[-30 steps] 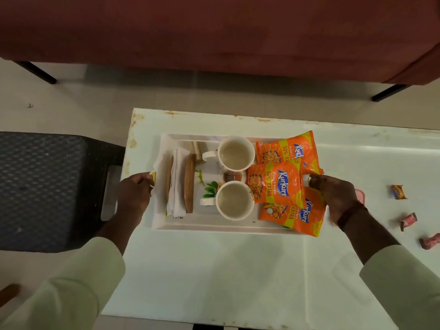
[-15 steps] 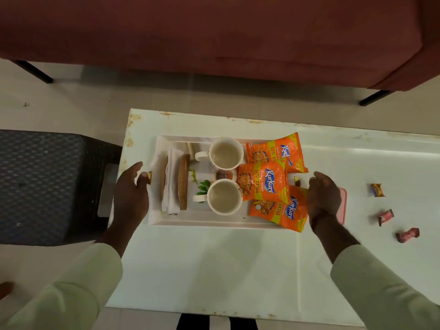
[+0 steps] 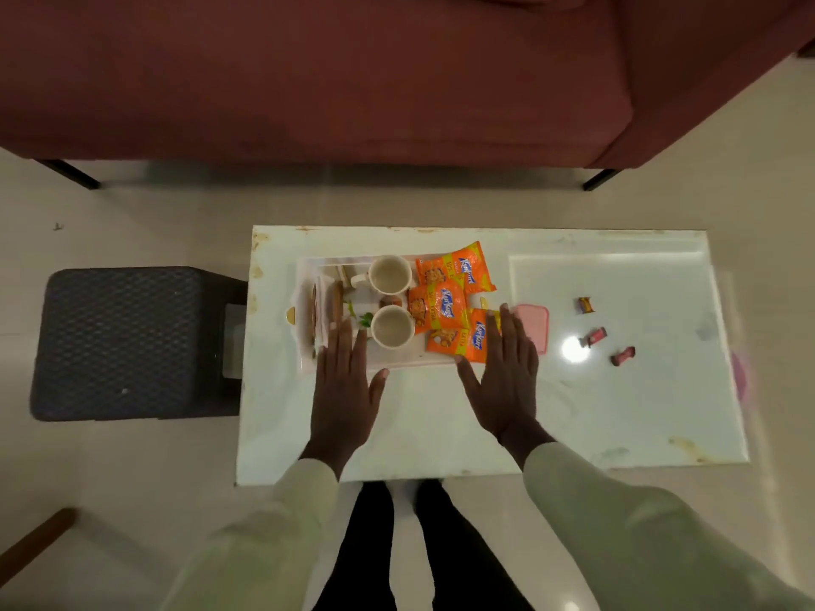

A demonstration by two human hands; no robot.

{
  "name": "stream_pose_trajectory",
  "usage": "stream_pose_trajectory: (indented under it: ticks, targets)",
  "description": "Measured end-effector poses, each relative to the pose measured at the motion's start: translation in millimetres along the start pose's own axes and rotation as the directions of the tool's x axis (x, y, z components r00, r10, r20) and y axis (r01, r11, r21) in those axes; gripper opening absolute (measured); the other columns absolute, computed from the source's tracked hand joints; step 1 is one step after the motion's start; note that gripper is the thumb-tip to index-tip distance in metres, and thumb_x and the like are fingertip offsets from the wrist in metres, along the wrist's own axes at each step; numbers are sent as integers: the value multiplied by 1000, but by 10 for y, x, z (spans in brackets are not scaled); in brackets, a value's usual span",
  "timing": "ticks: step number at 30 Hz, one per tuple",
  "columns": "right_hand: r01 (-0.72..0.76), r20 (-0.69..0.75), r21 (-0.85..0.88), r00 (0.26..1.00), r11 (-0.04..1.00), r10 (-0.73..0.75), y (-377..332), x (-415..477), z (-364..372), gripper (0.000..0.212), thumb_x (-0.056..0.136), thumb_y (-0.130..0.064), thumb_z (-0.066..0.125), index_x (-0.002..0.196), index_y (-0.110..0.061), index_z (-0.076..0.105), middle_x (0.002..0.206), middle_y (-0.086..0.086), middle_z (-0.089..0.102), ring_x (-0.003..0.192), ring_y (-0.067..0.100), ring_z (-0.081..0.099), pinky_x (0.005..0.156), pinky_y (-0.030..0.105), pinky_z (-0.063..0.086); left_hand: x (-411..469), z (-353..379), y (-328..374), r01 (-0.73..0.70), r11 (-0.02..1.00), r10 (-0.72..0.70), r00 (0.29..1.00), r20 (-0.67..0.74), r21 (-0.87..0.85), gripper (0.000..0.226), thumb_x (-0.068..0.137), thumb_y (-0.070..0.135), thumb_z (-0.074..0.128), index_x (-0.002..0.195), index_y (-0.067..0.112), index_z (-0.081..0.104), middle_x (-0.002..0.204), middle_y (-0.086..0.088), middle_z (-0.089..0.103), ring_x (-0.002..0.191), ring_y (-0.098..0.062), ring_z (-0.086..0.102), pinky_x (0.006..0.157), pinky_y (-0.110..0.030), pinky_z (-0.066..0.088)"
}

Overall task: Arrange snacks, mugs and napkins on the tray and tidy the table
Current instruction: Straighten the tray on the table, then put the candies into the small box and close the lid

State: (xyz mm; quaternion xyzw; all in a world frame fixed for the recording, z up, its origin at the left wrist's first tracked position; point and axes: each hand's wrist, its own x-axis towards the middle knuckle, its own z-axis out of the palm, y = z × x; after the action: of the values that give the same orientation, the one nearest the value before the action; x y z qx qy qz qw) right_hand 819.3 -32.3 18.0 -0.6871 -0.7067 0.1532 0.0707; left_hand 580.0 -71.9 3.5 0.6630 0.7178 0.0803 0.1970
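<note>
A white tray (image 3: 304, 275) sits on the left part of the white table (image 3: 617, 412). On it stand two white mugs, one at the back (image 3: 390, 275) and one at the front (image 3: 392, 327), beside folded napkins (image 3: 324, 302) and three orange snack packets (image 3: 441, 307). My left hand (image 3: 344, 381) is flat, palm down, fingers apart, over the tray's front left edge. Over the tray's front right corner my right hand (image 3: 502, 381) lies flat and spread the same way. Both hands hold nothing.
A pink cloth (image 3: 536, 324) lies just right of the tray. Three small wrapped candies (image 3: 595, 335) lie further right on the table. A dark woven stool (image 3: 128, 341) stands left of the table. A maroon sofa (image 3: 308, 72) fills the back.
Both hands let go of the tray's side handles and came back to its front, now flat and spread. The view has pulled back and higher, showing the whole table.
</note>
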Motion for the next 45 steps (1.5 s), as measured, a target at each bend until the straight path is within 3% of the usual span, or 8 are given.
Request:
stream_pose_trajectory:
  ticks: [7,12,20,28,34,45]
  targets:
    - [-16,100,-52,995,999,21,-168,-562,-544,78,95,-61,36,158,-25,7,167,1,5,154,22,-1,121,51,13,-415,-456,523,-81,995,74,992,101,62,70,99,49,33,154,12,10,163,-11,3,151,-26,-1,120,-47,19]
    - [-55,103,-72,993,996,62,-151,-877,-773,79,93,-64,33,158,-28,5,167,1,1,154,23,-1,120,50,5,-616,-685,726,-100,994,95,991,91,46,71,99,50,33,154,11,10,163,-11,3,151,-28,-1,120,-48,17]
    - [-99,68,-43,992,994,102,36,-1050,-927,80,92,-65,35,157,-28,7,167,0,-1,154,23,-1,120,52,7,-729,-670,1099,-194,979,188,977,98,61,72,99,52,31,155,14,6,164,-10,2,151,-27,-1,120,-47,17]
    - [19,131,-12,991,1000,-17,876,-732,-1213,80,92,-62,38,157,-27,7,167,1,-1,154,23,-3,122,54,10,-632,-397,1763,-116,989,109,991,79,90,77,96,56,35,155,14,7,164,-8,-1,151,-25,-3,121,-44,13]
    - [68,151,-21,986,997,-64,1632,-607,-1545,79,93,-59,39,158,-24,10,167,3,2,154,25,-2,122,54,9,-646,-92,2446,4,997,-10,996,85,74,78,95,51,41,155,12,8,164,-9,2,151,-26,-1,120,-47,19]
    - [-3,180,-34,984,999,9,2320,-526,-1535,80,93,-60,39,158,-27,4,167,-3,-7,153,21,-6,122,51,10,-557,330,3098,9,1000,-10,992,128,13,78,95,53,39,155,13,10,164,-9,0,151,-25,-3,120,-46,20]
